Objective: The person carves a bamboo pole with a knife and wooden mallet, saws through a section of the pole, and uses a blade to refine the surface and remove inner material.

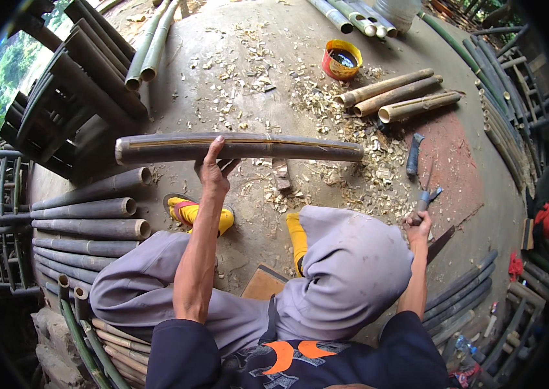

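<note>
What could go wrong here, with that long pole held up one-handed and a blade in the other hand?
1. The left hand grips the bamboo pole near its middle only; both ends hang free, so it may tip or roll.
2. The right hand holds a knife close to the knee; a slip could cut.
3. Wood shavings litter the ground around the yellow sandals; footing may slide.

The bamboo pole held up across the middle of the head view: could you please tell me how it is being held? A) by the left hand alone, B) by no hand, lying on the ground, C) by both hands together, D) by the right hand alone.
A: the left hand grips the bamboo pole near its middle, while the right hand is off to the side, closed on a blue-handled blade.
</note>
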A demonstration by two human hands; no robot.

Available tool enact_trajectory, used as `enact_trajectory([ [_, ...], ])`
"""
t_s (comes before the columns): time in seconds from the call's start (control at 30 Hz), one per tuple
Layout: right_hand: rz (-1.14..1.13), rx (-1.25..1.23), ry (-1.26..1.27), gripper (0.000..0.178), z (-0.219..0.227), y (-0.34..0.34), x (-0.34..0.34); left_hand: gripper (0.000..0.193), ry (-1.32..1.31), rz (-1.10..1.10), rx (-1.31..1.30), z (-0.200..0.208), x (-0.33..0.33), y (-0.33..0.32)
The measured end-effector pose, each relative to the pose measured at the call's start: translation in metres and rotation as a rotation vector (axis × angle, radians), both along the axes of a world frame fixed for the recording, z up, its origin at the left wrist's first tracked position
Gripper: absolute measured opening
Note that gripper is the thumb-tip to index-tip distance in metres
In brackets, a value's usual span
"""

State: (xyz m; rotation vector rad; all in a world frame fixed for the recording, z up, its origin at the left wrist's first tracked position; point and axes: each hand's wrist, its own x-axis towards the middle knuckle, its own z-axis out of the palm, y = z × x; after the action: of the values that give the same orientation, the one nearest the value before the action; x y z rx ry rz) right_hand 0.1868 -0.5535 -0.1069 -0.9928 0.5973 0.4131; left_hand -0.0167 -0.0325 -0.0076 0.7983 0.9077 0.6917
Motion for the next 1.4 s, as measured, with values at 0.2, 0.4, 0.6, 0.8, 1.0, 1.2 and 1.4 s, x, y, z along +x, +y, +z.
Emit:
enact_trajectory([
  [0.2,0.105,-0.401,-0.509,0.032,0.121,0.014,-0.035,0.038,0.020,0.069,0.414,0.118,-0.039,0.000],
  [0.4,0.175,-0.204,-0.992,0.025,0.235,0.052,-0.048,0.035,0.152,0.063,0.720,0.182,-0.086,-0.019],
  [0.6,0.229,-0.393,-1.044,0.030,0.313,0.107,-0.093,0.041,0.281,0.169,0.837,0.187,-0.128,-0.052],
  [0.8,0.516,-0.111,-1.091,0.036,0.312,0.174,-0.162,0.046,0.366,0.139,1.031,0.161,-0.159,-0.078],
  [1.0,0.900,-0.334,-0.968,0.036,0.222,0.220,-0.232,0.058,-0.319,0.191,0.828,0.167,-0.161,-0.075],
  [1.2,1.093,-0.504,-0.952,0.044,0.193,0.222,-0.267,0.065,-0.543,0.034,0.935,0.162,-0.161,-0.090],
  [1.4,1.146,-0.488,-0.943,0.047,0.178,0.240,-0.266,0.073,-0.513,-0.136,1.059,0.150,-0.170,-0.112],
])
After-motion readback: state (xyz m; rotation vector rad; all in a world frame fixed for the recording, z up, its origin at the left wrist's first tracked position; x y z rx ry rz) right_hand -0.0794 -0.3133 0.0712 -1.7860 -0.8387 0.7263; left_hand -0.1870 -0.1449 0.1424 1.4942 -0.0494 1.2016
